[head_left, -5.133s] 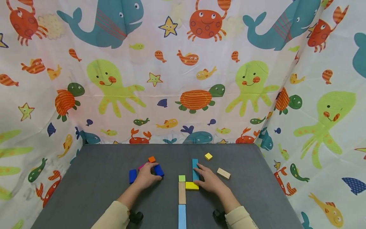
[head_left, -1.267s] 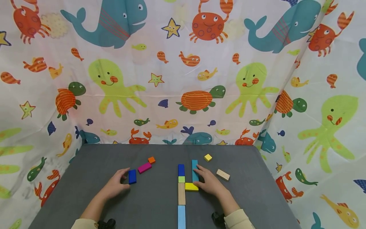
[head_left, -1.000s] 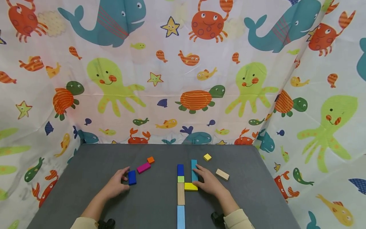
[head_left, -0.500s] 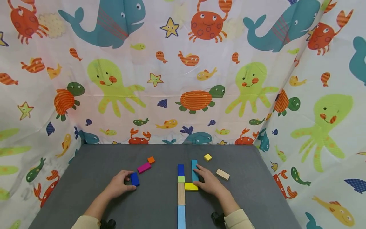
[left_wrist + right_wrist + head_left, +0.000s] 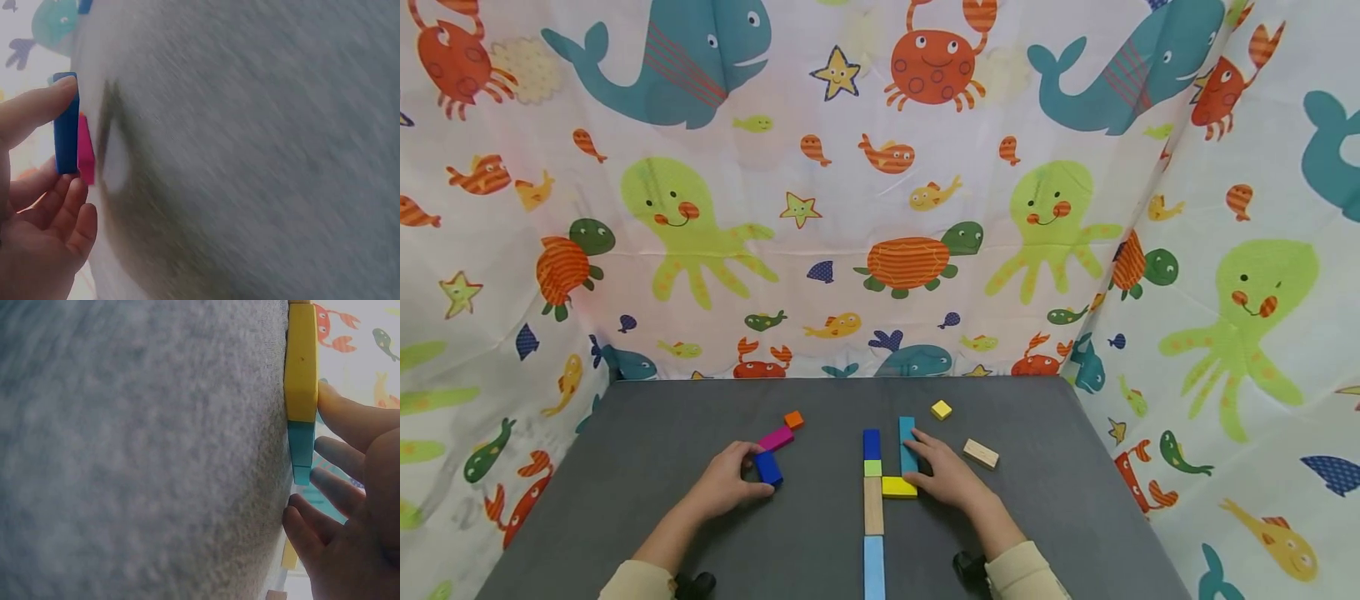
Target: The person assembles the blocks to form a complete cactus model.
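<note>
- Your left hand [image 5: 724,481] grasps the blue block [image 5: 768,468]: thumb at one end, fingers at the other, the grip spread only as far as the block's length.
- That block is left of the middle of the worktop [image 5: 820,533], right beside the pink block [image 5: 777,439]; you cannot tell whether the two touch. The orange cube [image 5: 793,420] lies just beyond the pink one.
- Your right hand [image 5: 949,472] has its grip released, fingers loosely spread. Its fingertips lie at the side of the teal block [image 5: 906,442], the thumb tip at the yellow block [image 5: 897,487].
- The yellow block meets the teal one's near end and the side of a row: second blue block [image 5: 871,444], green cube [image 5: 872,468], wooden block [image 5: 873,506] and light blue block [image 5: 874,567].
</note>
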`<state>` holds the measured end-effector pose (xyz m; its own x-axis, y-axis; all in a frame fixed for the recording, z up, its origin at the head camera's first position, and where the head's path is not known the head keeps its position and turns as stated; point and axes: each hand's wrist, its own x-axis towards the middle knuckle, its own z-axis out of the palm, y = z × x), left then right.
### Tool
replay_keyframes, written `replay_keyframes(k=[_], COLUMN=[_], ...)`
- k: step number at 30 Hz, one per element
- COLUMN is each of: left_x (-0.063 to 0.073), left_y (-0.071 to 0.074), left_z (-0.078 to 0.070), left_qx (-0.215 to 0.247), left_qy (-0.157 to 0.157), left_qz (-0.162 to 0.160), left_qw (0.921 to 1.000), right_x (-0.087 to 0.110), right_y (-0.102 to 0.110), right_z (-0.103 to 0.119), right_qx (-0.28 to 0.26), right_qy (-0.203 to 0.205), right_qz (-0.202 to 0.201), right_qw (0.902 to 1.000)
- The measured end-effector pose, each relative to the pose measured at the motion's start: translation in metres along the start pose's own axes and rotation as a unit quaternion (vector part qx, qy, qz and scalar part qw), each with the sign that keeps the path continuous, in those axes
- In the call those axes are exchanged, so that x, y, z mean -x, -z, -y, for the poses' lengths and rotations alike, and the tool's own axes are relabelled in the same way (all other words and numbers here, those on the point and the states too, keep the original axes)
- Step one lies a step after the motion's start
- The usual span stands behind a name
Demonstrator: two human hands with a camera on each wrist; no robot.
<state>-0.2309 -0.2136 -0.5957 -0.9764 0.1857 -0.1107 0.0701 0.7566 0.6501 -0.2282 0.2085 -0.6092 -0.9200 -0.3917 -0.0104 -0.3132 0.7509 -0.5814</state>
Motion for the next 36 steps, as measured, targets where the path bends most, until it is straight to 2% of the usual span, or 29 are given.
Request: replay_keyframes(k=[8, 15, 19, 24, 29, 36], left_x=[-0.015, -0.036, -0.048, -0.061, -0.071, -0.083], left_y=[-0.006, -0.014, -0.021, -0.032, -0.046, -0.058], left_z=[-0.022, -0.043, -0.056, -0.074, -0.089, -0.102], left_qx=[0.028, 0.048, 0.070, 0.070, 0.082, 0.092], left_qy=[-0.026, -0.053, -0.062, -0.078, -0.073, -0.058], left_qz=[-0.022, -0.049, -0.049, -0.042, -0.031, -0.025], left_qw=[0.9990, 0.9962, 0.9944, 0.9936, 0.9935, 0.9937], right_x=[0.001, 0.000, 0.000, 0.000, 0.000, -0.001], right_y=[0.001, 0.000, -0.001, -0.002, -0.003, -0.003], right_z=[-0.001, -0.002, -0.002, -0.003, -0.003, -0.002], right_qx=[-0.001, 0.001, 0.003, 0.003, 0.003, 0.002], right_qy=[-0.007, 0.000, -0.001, -0.004, -0.005, 0.003], right_qz=[0.000, 0.002, 0.001, -0.003, -0.003, -0.003], right_qw=[1.0000, 1.0000, 1.0000, 1.0000, 1.0000, 1.0000])
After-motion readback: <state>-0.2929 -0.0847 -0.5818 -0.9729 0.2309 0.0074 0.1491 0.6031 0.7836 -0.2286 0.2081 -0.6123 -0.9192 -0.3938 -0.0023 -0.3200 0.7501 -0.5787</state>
